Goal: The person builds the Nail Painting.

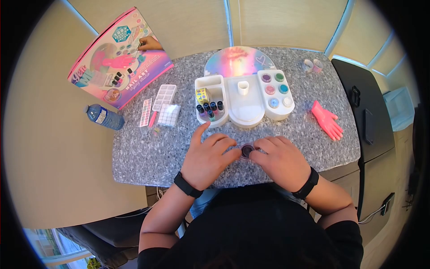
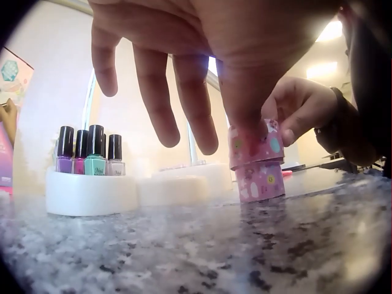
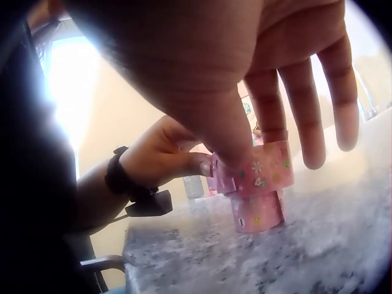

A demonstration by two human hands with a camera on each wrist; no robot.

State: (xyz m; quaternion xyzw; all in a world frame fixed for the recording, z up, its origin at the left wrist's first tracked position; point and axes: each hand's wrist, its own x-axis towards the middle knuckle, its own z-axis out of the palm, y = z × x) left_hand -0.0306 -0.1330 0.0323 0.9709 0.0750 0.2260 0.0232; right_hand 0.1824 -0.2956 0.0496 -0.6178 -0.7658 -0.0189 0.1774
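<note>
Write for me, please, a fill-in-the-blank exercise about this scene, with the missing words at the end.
The patterned roll between the left grip and the right grip is mainly ____.
The polish bottles have ____ caps.
The white tray with round pots holds ____ of them.
In the head view, the hand-shaped piece lies to this tray's ____.
Missing words: pink; black; six; right.

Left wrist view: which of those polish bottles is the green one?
The mint-green bottle, frontmost in the white tray; its colour differs from the purple bottle, the pink bottle and the pale bottle behind it.
</note>
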